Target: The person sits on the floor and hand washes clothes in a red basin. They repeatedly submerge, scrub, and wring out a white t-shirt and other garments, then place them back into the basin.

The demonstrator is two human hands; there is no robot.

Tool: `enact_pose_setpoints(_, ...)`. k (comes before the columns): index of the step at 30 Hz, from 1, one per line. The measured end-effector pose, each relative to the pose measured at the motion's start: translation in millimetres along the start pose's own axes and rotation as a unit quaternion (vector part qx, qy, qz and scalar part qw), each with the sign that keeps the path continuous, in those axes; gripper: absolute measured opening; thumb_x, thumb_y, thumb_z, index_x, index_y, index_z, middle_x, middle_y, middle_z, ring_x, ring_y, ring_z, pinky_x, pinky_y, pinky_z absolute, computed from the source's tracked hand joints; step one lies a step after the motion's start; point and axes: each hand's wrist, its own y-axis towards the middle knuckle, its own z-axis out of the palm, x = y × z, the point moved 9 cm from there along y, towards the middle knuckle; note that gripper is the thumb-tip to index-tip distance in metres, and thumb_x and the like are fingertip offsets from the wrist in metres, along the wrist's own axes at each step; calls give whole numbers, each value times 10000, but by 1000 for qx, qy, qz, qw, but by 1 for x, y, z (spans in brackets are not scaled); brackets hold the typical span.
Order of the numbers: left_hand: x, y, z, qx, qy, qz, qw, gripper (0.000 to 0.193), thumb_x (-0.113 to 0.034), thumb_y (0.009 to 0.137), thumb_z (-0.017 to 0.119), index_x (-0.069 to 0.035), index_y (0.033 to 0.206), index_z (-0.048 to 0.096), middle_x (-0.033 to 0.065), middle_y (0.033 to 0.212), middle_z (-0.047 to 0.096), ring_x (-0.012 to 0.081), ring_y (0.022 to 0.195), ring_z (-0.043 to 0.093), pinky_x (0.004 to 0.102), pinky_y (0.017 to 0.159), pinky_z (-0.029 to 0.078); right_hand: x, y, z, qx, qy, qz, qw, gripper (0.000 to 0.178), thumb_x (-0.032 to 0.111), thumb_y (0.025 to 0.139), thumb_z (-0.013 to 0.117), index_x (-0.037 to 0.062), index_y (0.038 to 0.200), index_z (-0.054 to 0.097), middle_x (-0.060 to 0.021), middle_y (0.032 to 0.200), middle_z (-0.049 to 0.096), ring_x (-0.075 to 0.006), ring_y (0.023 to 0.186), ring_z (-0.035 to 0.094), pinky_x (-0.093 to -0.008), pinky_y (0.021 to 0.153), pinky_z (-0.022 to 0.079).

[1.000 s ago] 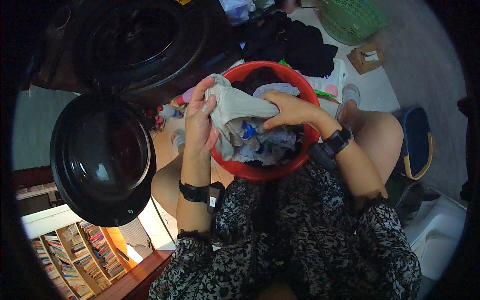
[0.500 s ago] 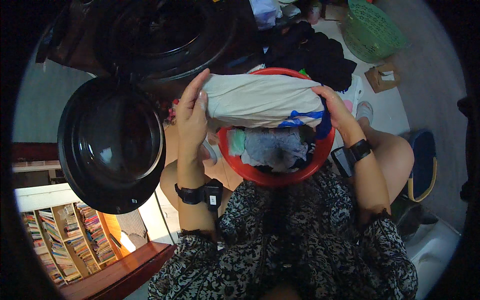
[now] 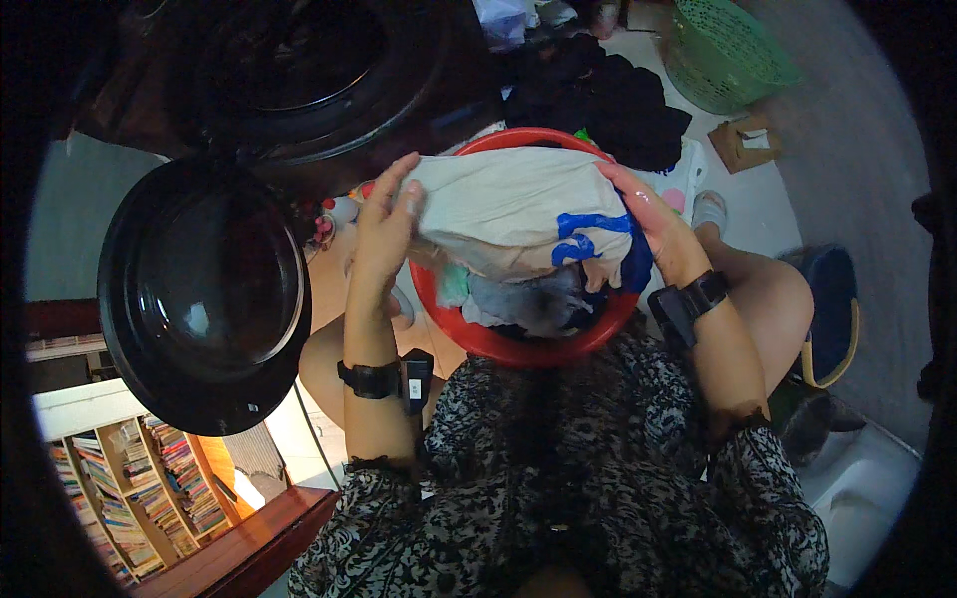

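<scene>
My left hand (image 3: 387, 224) and my right hand (image 3: 653, 219) hold a white cloth garment (image 3: 503, 199) with a blue print between them, one at each end. Bunched and creased, it hangs over a red basin (image 3: 488, 346). Fingers of both hands are closed on its upper corners, and some fingertips are hidden behind the fabric. Inside the basin lie a grey garment (image 3: 528, 302), a pale green cloth (image 3: 452, 285) and dark blue fabric (image 3: 638, 254). The white garment covers the far part of the basin.
A black machine's round door (image 3: 204, 299) stands swung out at left. Dark clothes (image 3: 608, 105) lie in a heap beyond the basin, with a green basket (image 3: 726, 60) and a brown cardboard box (image 3: 744, 145) farther right. A dark blue bin (image 3: 829, 314) stands right of my knee.
The white garment has opened out and hangs lower, showing more of its blue print and covering more of the grey garment. The whole view has shifted slightly.
</scene>
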Motion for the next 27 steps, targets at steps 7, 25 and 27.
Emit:
enact_pose_setpoints(7,14,-21,60,181,253,73,947,625,-153,711,735,-28,1275,495,198,1308,410,362,1204,434,371,1000,373,-3,2,0,31,76,23,996,260,225,869,605,57,1066,633,-71,993,671,-194,866,649,-343,799,535)
enact_pose_setpoints(25,14,-34,72,157,-545,-173,805,475,-124,764,549,-34,1222,466,128,1072,586,264,1019,592,382,897,482,-123,13,38,175,-563,-179,788,755,419,773,691,10,1326,379,-130,1237,503,-222,1133,495,-350,940,403)
enact_pose_setpoints(27,25,-29,49,97,-491,-178,847,504,-98,741,560,-45,1232,459,132,1060,585,286,1024,590,397,903,481,-117,27,17,91,-617,-157,766,641,397,768,688,8,1236,488,-124,1134,564,-211,1041,550,-352,881,436)
